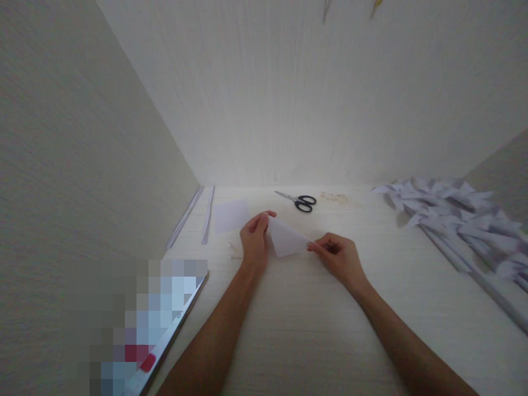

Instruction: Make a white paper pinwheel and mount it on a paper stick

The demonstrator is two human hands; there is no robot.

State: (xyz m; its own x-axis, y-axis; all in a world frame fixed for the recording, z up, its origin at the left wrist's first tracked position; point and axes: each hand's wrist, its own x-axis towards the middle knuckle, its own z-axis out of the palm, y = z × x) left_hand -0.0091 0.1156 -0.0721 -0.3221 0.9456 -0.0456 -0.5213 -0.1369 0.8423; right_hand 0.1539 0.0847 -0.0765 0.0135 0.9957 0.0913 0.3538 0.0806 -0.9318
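A white sheet of paper (286, 238), folded into a roughly triangular shape, is stretched between my two hands above the table. My left hand (254, 236) pinches its upper left corner between thumb and fingers. At the right-hand tip, my right hand (336, 256) grips the paper with thumb and forefinger. Just beyond the paper lies a pair of scissors (300, 201) with black handles, blades pointing left. Another flat white piece of paper (231, 215) rests on the table behind my left hand.
Narrow white paper strips (208, 215) lie at the back left by the wall. A pixelated device with a lit screen (181, 308) leans at the left. Folded paper pinwheel-like pieces (449, 206) with rolled paper sticks (490, 294) are heaped at the right. Walls enclose the back and left.
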